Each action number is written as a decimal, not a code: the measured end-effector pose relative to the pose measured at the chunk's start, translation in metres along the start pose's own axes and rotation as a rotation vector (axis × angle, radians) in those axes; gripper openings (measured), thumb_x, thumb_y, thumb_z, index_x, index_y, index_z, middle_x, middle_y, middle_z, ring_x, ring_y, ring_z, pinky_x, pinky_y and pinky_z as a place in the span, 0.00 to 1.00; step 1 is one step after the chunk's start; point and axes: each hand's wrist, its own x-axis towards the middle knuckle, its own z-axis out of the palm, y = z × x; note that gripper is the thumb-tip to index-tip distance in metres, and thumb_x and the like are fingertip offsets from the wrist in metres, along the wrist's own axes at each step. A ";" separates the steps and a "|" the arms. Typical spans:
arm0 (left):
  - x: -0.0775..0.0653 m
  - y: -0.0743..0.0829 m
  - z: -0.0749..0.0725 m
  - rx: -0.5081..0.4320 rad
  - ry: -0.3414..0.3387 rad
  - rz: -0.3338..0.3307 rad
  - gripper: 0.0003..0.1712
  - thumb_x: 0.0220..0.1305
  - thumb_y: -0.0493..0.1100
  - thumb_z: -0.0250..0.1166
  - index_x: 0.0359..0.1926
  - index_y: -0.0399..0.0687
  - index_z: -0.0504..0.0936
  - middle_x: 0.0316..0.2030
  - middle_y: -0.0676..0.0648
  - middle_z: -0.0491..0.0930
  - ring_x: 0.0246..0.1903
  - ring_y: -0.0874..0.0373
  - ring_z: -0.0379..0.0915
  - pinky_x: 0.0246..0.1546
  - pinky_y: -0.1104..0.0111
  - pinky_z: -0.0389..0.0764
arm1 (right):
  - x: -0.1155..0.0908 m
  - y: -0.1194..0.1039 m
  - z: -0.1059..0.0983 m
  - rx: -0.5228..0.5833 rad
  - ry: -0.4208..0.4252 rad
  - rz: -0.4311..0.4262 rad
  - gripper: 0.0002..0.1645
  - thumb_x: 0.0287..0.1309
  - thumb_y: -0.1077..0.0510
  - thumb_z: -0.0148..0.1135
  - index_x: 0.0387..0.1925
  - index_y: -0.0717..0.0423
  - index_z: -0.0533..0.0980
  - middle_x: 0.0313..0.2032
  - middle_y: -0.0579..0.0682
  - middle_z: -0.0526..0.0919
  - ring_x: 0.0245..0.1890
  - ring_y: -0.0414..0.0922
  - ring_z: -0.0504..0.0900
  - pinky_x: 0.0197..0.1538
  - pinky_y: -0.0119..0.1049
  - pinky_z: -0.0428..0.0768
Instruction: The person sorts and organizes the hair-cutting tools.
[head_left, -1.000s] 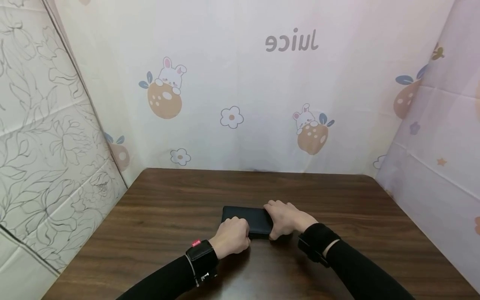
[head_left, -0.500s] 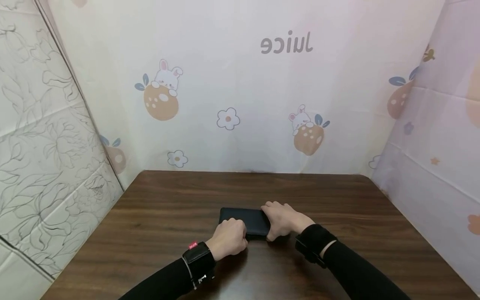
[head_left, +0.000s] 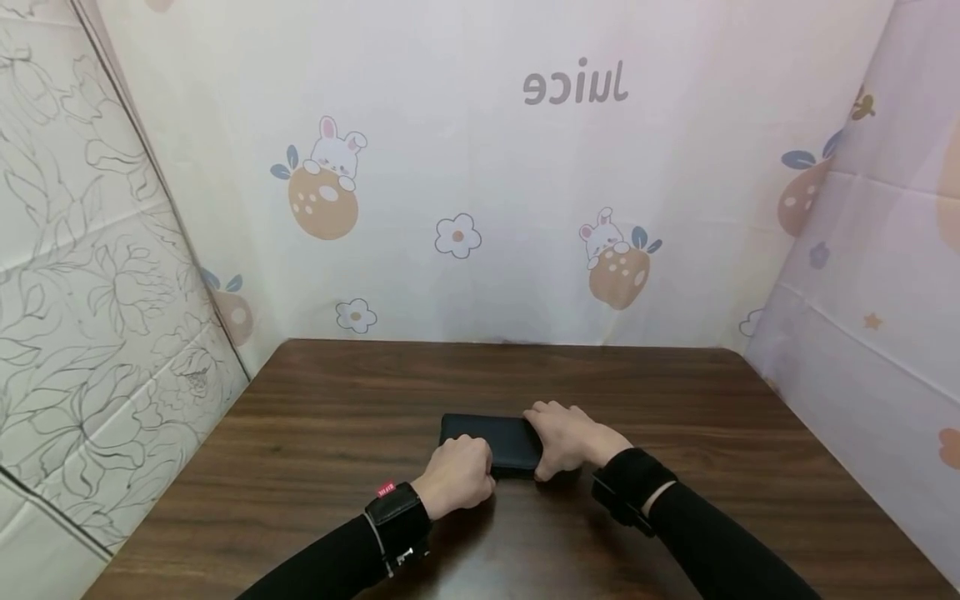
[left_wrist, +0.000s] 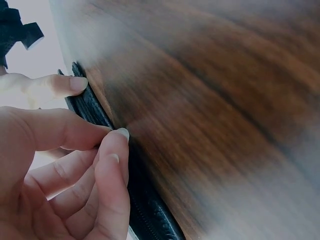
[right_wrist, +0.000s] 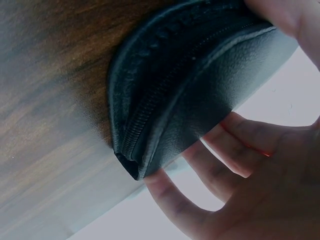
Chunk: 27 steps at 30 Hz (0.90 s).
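Observation:
A black zip-around wallet (head_left: 513, 447) lies on the brown wooden table (head_left: 360, 400), its long side facing me. At its near edge, my left hand (head_left: 459, 473) pinches the zip between thumb and forefinger; whatever small part sits between those fingertips is hidden. My right hand (head_left: 568, 439) holds the right end, with the thumb on the near edge and the fingers spread over the far side. In the right wrist view the zipper teeth (right_wrist: 142, 115) run closed around the wallet's rounded corner. The left wrist view shows the right thumb (left_wrist: 60, 86) pressing near the zip line.
A pale curtain (head_left: 525, 167) with rabbit and fruit prints hangs right behind the table's far edge. White flower-patterned cloth (head_left: 105, 275) closes off the left side, and another printed sheet (head_left: 862, 333) the right. Both wrists carry black straps (head_left: 399, 515).

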 end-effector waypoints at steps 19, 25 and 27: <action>-0.003 0.001 -0.005 0.014 0.003 -0.005 0.17 0.57 0.38 0.70 0.16 0.53 0.74 0.14 0.58 0.67 0.15 0.64 0.63 0.17 0.71 0.67 | -0.001 0.000 -0.003 0.007 -0.005 -0.008 0.53 0.42 0.46 0.81 0.68 0.60 0.70 0.61 0.55 0.75 0.60 0.54 0.73 0.59 0.58 0.72; -0.002 0.000 -0.004 -0.007 0.006 -0.001 0.19 0.58 0.37 0.70 0.14 0.52 0.73 0.13 0.58 0.65 0.13 0.65 0.61 0.16 0.72 0.65 | -0.001 0.000 -0.003 -0.002 -0.005 0.000 0.53 0.42 0.47 0.81 0.68 0.60 0.70 0.62 0.55 0.75 0.60 0.54 0.73 0.60 0.58 0.72; -0.002 0.000 -0.003 -0.013 0.000 -0.003 0.20 0.58 0.37 0.70 0.14 0.52 0.72 0.13 0.58 0.64 0.13 0.65 0.60 0.15 0.72 0.63 | -0.001 0.000 -0.002 0.005 -0.006 0.003 0.53 0.41 0.47 0.82 0.68 0.60 0.70 0.61 0.55 0.75 0.59 0.53 0.73 0.59 0.58 0.72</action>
